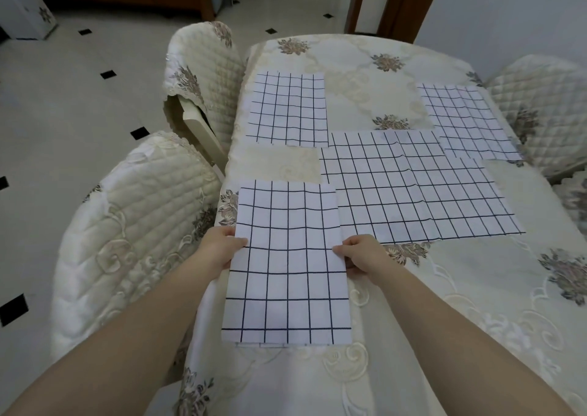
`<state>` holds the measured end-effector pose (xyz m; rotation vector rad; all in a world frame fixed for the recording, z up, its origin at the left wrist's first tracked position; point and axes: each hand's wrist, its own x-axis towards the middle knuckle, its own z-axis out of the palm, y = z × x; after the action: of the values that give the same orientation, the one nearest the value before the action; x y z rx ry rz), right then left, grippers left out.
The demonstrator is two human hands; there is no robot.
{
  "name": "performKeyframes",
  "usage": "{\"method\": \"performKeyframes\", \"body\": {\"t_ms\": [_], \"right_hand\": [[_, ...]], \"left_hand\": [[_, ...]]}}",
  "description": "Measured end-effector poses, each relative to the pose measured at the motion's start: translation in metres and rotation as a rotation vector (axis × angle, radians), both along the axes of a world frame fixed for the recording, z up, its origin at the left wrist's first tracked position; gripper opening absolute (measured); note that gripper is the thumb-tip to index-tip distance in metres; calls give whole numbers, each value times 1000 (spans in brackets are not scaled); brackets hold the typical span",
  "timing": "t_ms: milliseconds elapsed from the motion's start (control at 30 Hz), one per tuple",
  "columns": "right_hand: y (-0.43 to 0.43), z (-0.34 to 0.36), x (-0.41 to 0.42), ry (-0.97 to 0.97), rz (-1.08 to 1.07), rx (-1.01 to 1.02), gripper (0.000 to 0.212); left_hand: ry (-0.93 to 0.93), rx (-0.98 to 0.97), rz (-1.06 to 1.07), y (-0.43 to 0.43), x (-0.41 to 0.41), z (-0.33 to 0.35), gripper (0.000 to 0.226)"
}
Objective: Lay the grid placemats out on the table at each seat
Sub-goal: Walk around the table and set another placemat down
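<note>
Your left grip (219, 250) holds the left long edge of the near placemat (287, 266), thumb on top and fingers curled beneath. Your right grip (362, 256) pinches the opposite long edge at about the same level, thumb on top. The near placemat sits lengthwise away from you over the near-left part of the worktop (476, 288), just beside the near-left chair (133, 225). You cannot tell whether it rests flat on the cloth or is lifted slightly. A thin second layer shows under its near edge. Its far-right corner overlaps the near-left corner of the centre grid sheet (413, 190), which lies flat in the middle of the worktop; whether this is one large sheet or several overlapping mats cannot be determined. The far-left placemat (287, 110) lies flat in front of the far-left chair (203, 75). The far-right placemat (467, 120) lies flat in front of the right chair (540, 97), its near edge touching the centre grid sheet. A cream floral cloth covers the worktop, and the chairs carry quilted cream covers.
</note>
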<state>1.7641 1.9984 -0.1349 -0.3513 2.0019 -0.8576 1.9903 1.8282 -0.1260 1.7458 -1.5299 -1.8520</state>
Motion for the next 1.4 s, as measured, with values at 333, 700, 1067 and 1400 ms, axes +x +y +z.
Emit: {"method": "performKeyframes", "body": {"t_ms": [333,700,1067,1400], "right_hand": [[9,-3,1,24,-43,-13,25],[8,1,15,7,-96,-16,24],[-66,-14,33,897,441,-103,41],[-71,-55,30,1019,633,144,72]], "left_hand": [[-121,-127,-60,5,-7,-9,10],[-473,-501,-243,2,-2,-10,18],[-438,-1049,-723,9,-68,-11,46],[-539,-1114,-801,1,-59,-70,68]]}}
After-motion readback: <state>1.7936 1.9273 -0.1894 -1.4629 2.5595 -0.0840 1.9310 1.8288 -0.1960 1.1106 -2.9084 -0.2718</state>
